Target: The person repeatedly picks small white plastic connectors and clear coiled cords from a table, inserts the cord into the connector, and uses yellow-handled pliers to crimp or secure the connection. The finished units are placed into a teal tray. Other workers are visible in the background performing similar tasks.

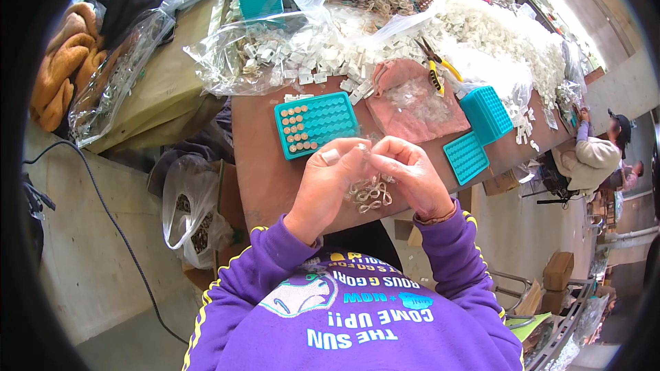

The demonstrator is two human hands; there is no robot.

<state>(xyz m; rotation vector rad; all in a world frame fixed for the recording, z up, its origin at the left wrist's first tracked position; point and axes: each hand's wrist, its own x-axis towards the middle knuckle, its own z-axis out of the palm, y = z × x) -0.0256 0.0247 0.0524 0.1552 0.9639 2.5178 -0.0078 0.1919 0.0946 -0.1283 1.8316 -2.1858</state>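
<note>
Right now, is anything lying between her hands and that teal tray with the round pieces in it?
Nothing visible does. Both hands meet over a small pile of clear clips, and only bare brown tabletop lies between them and the teal tray.

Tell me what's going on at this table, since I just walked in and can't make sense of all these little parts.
A person in a purple sweatshirt sits at a brown table, both hands together over a small pile of clear plastic pieces. The left hand and right hand pinch a tiny piece between their fingertips. Ahead lies a teal tray, partly filled with small round parts. Yellow-handled pliers lie by heaps of white pieces. Another person sits at the far right.
</note>
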